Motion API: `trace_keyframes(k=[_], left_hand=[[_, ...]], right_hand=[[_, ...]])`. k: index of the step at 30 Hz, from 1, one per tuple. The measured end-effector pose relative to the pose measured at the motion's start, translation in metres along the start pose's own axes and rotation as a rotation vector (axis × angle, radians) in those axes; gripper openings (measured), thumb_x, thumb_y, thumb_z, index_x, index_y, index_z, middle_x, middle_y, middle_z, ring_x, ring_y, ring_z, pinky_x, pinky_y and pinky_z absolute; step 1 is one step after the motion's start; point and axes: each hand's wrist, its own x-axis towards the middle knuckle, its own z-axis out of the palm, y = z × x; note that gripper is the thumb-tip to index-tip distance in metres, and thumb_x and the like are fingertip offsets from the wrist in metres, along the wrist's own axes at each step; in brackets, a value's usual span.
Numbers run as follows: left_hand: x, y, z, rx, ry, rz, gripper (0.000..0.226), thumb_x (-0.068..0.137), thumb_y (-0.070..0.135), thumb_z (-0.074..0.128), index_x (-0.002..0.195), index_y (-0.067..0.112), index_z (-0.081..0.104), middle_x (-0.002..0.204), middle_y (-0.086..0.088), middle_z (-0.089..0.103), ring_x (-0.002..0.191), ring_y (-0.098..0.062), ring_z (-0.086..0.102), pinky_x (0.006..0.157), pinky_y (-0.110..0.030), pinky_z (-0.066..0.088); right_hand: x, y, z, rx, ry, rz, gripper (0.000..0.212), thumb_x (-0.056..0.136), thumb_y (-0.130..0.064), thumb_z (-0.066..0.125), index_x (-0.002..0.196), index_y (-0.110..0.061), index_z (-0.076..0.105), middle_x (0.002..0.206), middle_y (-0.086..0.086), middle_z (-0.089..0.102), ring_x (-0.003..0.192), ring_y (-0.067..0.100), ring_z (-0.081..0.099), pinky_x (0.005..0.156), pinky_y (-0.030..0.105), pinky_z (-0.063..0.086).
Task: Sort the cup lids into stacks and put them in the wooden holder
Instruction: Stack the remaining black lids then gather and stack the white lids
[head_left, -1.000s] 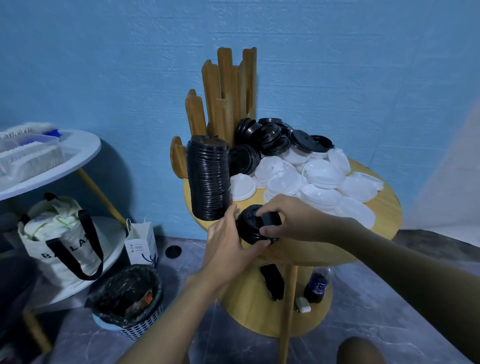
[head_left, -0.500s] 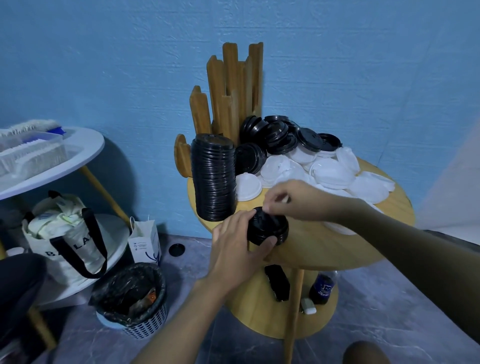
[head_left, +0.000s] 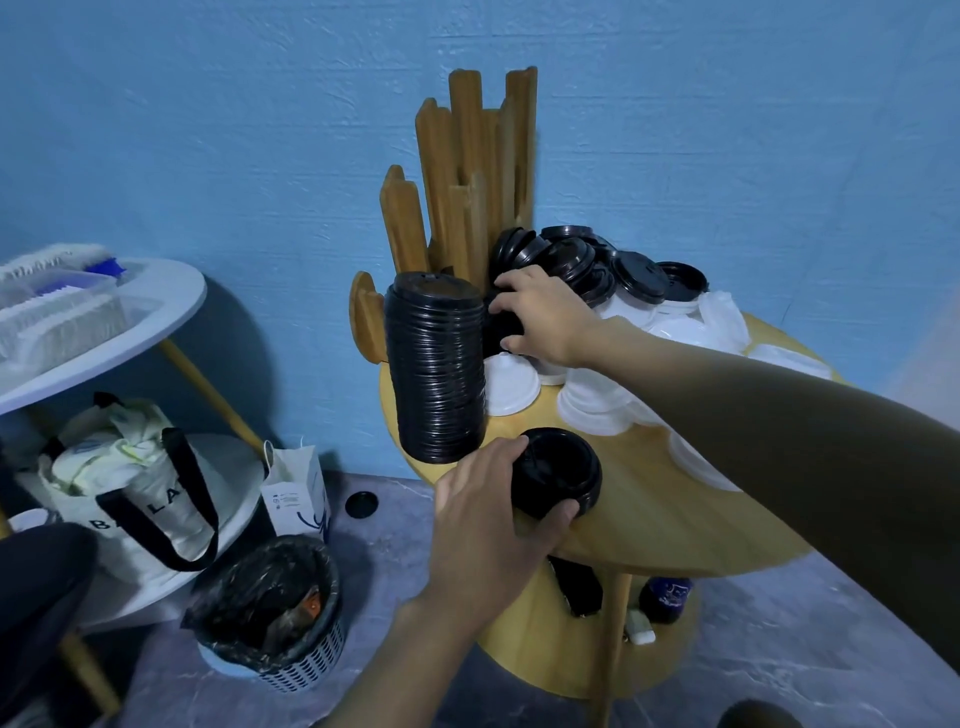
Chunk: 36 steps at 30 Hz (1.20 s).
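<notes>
My left hand (head_left: 488, 514) grips a short stack of black lids (head_left: 558, 470) at the near edge of the round wooden table (head_left: 675, 525). A tall stack of black lids (head_left: 436, 364) stands in the wooden holder (head_left: 467, 171) at the table's back left. My right hand (head_left: 545, 312) reaches behind that tall stack and curls its fingers round black lids (head_left: 501, 325) lying on edge there. Loose black lids (head_left: 634, 275) are heaped at the back, and white lids (head_left: 597, 405) are spread over the middle and right.
Under the table top, a lower shelf (head_left: 550, 649) carries a dark bottle (head_left: 667, 597) and small items. On the floor to the left are a lined waste basket (head_left: 270, 613), a paper bag (head_left: 296, 493), one stray black lid (head_left: 362, 504), and a white side table (head_left: 104, 322) with a tote bag (head_left: 130, 478).
My right hand left the short stack and moved back and left to the black lids behind the tall stack. My left hand stayed on the short stack.
</notes>
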Motion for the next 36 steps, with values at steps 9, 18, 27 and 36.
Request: trace_keyframes(k=[9, 18, 27, 36], left_hand=[[-0.002, 0.000, -0.001, -0.012, 0.007, 0.011, 0.070, 0.080, 0.072, 0.051, 0.140, 0.037, 0.042, 0.126, 0.037, 0.034, 0.120, 0.019, 0.021, 0.106, -0.011, 0.012], [-0.001, 0.003, -0.002, -0.004, -0.009, -0.005, 0.069, 0.079, 0.072, 0.051, 0.139, 0.038, 0.043, 0.125, 0.036, 0.035, 0.128, 0.005, 0.033, 0.104, -0.016, 0.016], [-0.001, 0.005, -0.006, -0.038, -0.027, -0.026, 0.063, 0.083, 0.059, 0.067, 0.138, 0.037, 0.043, 0.123, 0.033, 0.038, 0.127, 0.002, 0.035, 0.105, -0.019, 0.017], [-0.003, 0.013, -0.013, -0.074, -0.060, -0.109, 0.083, 0.081, 0.059, 0.071, 0.148, 0.026, 0.033, 0.141, 0.006, 0.047, 0.121, -0.002, 0.024, 0.113, -0.034, 0.026]], right_hand=[[0.000, 0.009, 0.008, -0.279, 0.027, -0.059, 0.045, 0.082, -0.035, 0.069, 0.122, -0.017, 0.061, 0.150, 0.006, 0.039, 0.132, 0.028, 0.033, 0.101, 0.039, 0.030], [-0.024, 0.010, -0.003, -0.204, 0.209, -0.016, 0.042, 0.076, -0.040, 0.072, 0.104, -0.009, 0.067, 0.125, 0.016, 0.053, 0.119, 0.036, 0.045, 0.101, 0.044, 0.034], [-0.123, -0.015, -0.027, 0.578, 0.282, 0.280, 0.030, 0.078, -0.022, 0.077, 0.101, -0.017, 0.059, 0.117, -0.001, 0.043, 0.102, 0.009, 0.045, 0.082, -0.003, 0.029], [-0.189, -0.047, -0.006, 0.706, 0.225, 0.286, 0.027, 0.077, -0.018, 0.078, 0.099, -0.015, 0.063, 0.118, -0.003, 0.047, 0.105, 0.006, 0.046, 0.084, 0.001, 0.033]])
